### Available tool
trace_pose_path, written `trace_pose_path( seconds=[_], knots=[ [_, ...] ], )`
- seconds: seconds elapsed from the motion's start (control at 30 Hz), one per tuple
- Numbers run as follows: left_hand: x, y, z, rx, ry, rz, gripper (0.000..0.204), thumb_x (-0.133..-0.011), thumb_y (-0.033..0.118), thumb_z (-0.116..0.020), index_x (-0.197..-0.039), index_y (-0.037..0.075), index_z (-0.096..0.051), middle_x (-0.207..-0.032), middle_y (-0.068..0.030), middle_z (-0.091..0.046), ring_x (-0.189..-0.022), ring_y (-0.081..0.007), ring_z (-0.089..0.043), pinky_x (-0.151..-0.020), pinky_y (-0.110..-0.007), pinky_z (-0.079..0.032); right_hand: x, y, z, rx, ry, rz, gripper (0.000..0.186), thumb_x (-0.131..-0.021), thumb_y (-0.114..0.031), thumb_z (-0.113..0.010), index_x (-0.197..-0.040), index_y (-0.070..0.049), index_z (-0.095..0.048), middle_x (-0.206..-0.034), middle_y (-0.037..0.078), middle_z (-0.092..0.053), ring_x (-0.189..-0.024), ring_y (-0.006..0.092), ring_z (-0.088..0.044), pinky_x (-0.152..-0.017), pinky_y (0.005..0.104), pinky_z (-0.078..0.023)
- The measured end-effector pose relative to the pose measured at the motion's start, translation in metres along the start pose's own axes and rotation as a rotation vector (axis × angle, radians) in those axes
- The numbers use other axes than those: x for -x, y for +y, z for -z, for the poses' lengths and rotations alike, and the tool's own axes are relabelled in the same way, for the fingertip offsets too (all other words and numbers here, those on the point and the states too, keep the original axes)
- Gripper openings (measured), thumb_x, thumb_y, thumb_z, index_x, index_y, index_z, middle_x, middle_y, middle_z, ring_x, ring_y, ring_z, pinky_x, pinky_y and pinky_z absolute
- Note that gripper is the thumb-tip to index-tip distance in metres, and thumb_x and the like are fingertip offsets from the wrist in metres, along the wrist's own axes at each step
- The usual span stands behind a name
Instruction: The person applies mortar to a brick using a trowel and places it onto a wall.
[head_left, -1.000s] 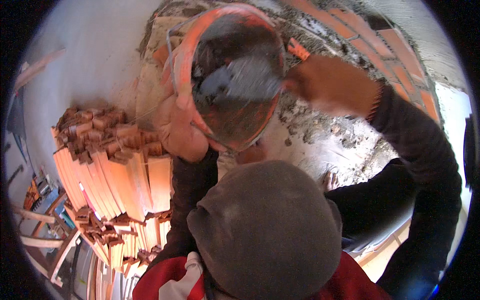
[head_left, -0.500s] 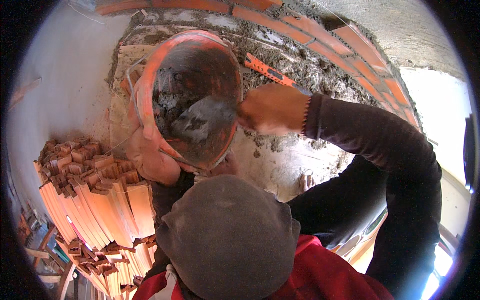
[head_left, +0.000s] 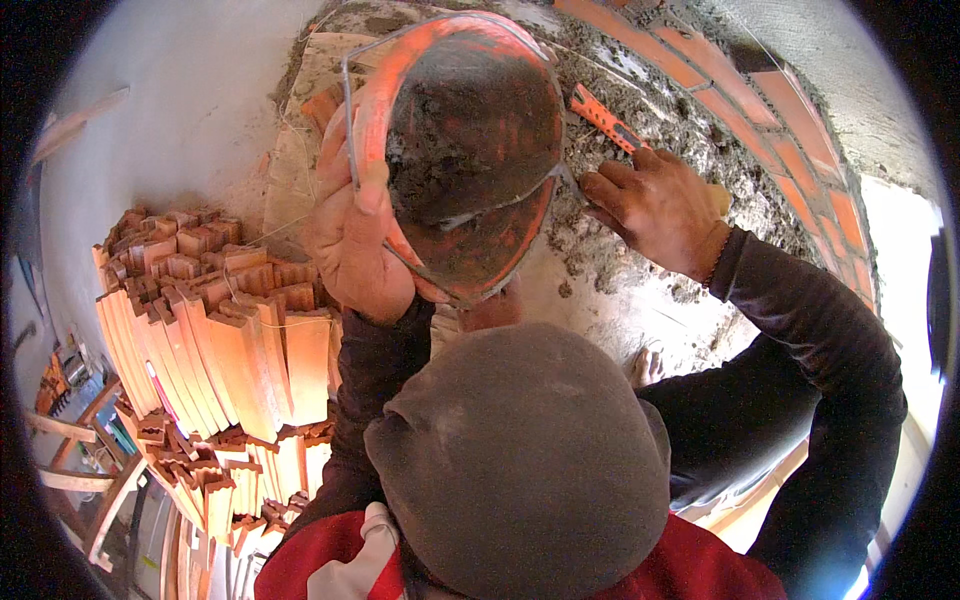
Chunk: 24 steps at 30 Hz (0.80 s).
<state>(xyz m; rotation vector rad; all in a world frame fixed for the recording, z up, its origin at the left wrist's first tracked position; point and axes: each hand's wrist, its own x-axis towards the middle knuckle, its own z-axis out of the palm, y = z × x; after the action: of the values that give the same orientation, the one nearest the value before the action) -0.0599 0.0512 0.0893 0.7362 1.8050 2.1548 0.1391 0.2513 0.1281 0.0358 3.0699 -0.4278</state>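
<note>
An orange-red bucket (head_left: 375,110), its inside smeared with grey mortar (head_left: 450,150), is tipped so that its mouth faces up toward me. My left hand (head_left: 365,230) grips the bucket's left rim, the thumb over the edge and beside the wire handle (head_left: 350,120). To the right of the bucket, my right hand (head_left: 655,205) is closed round a trowel; a bit of its pale handle (head_left: 719,198) shows behind the fist. The trowel's blade (head_left: 490,212) reaches across the bucket's mouth, seen nearly edge-on. What lies on the blade is hard to make out.
Just beyond my right hand lies an orange tool with dark slots (head_left: 605,118) on mortar-strewn ground. A low course of red bricks (head_left: 740,120) curves along the right. Stacked ribbed clay bricks (head_left: 240,350) stand at the left, with wooden pieces (head_left: 120,500) below them.
My right hand has drawn the trowel rightward, out of the bucket's depth, and its blade has turned from flat to nearly edge-on. My left hand still holds the bucket; the whole view has shifted.
</note>
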Motion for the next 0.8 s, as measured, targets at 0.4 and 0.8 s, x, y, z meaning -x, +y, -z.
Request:
trace_pose_path(
  seconds=[0.4, 0.8],
  knots=[
    [0.002, 0.001, 0.012, -0.229, -0.026, -0.127, 0.025, -0.09, 0.015, -0.056, -0.08, -0.007, -0.063, -0.11, -0.0217, -0.065, -0.105, -0.0275, -0.055, -0.091, -0.039, -0.041, -0.048, -0.002, 0.057, 0.116, -0.588, -0.261, 0.028, -0.094, -0.032, -0.057, -0.096, -0.006, -0.067, -0.075, 0.017, -0.065, -0.076, 0.0374, -0.066, -0.07, 0.0499, -0.052],
    [-0.003, -0.021, 0.055, -0.254, 0.013, -0.193, 0.025, -0.097, 0.014, -0.049, -0.083, -0.003, -0.06, -0.086, -0.0056, -0.061, -0.079, -0.0139, -0.055, -0.073, -0.027, -0.044, -0.043, -0.053, 0.027, 0.013, -0.27, -0.183, 0.016, -0.082, -0.018, -0.061, -0.084, -0.002, -0.063, -0.074, 0.014, -0.062, -0.067, 0.0298, -0.066, -0.058, 0.0419, -0.052]
  ],
)
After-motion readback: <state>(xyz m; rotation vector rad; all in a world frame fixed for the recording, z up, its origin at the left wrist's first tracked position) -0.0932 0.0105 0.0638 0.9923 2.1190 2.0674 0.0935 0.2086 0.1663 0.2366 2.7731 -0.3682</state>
